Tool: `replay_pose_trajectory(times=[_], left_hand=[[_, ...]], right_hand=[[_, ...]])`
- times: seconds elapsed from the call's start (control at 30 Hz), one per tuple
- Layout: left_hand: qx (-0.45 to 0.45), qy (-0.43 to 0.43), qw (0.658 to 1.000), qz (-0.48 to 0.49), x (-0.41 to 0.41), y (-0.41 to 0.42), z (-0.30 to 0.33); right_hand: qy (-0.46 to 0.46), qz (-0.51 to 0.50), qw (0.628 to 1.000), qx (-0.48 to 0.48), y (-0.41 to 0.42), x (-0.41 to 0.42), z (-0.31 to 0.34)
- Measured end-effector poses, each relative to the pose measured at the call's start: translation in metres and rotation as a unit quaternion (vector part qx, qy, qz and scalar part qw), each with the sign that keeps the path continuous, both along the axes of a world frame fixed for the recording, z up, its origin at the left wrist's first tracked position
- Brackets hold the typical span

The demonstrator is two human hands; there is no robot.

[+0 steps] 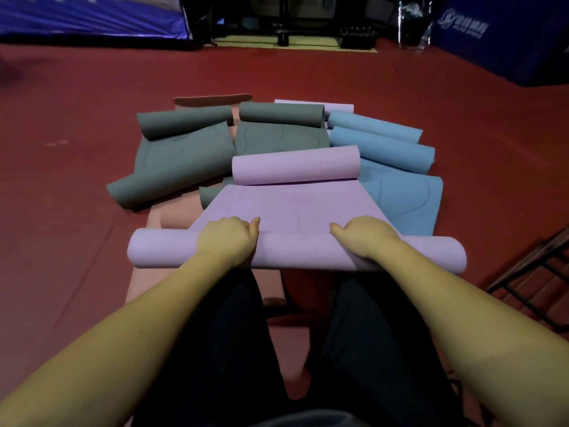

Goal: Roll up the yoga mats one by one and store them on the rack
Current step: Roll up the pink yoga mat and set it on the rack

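A lilac yoga mat (295, 208) lies on the red floor in front of my knees, its near end wound into a roll (295, 252) and its far end curled up as well. My left hand (229, 238) lies on top of the near roll left of centre, fingers curled over it and thumb pointing at the flat part. My right hand (363, 237) grips the same roll right of centre in the same way. A black metal rack (535, 278) shows at the right edge.
Beyond the lilac mat lie two grey-green mats (181, 158), a blue mat (397, 167), another lilac mat (338, 106) and a salmon mat (172, 220) underneath, all partly curled. Blue padded barriers (505, 35) and dark gym gear (286, 29) stand at the back.
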State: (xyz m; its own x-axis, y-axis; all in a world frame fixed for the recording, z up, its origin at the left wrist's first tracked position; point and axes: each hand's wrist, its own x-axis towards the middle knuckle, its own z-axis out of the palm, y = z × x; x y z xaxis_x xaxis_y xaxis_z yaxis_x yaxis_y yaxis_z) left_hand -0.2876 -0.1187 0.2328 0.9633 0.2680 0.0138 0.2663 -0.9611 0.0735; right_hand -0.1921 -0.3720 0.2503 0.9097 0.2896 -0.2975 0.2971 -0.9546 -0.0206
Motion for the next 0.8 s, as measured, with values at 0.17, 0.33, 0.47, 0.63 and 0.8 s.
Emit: replay_pose_trajectory(times=[0.17, 0.33, 0.47, 0.63, 0.8], left_hand=[[-0.043, 0.127, 0.991, 0.000, 0.005, 0.007, 0.014], [-0.082, 0.198, 0.977, 0.000, 0.019, 0.010, 0.016], [-0.129, 0.217, 0.968, -0.001, 0.034, 0.014, 0.016], [-0.235, 0.168, 0.956, 0.057, 0.045, 0.025, 0.009], [-0.126, 0.233, 0.964, 0.000, 0.049, 0.019, 0.012]], right_hand=[[0.134, 0.015, 0.991, 0.005, 0.000, 0.001, 0.014], [0.124, -0.001, 0.992, 0.038, -0.002, 0.002, 0.004], [-0.140, 0.010, 0.981, 0.133, -0.005, -0.005, -0.006], [-0.220, 0.009, 0.957, 0.190, -0.013, -0.035, -0.029], [-0.252, 0.070, 0.953, 0.155, -0.018, -0.045, -0.048]])
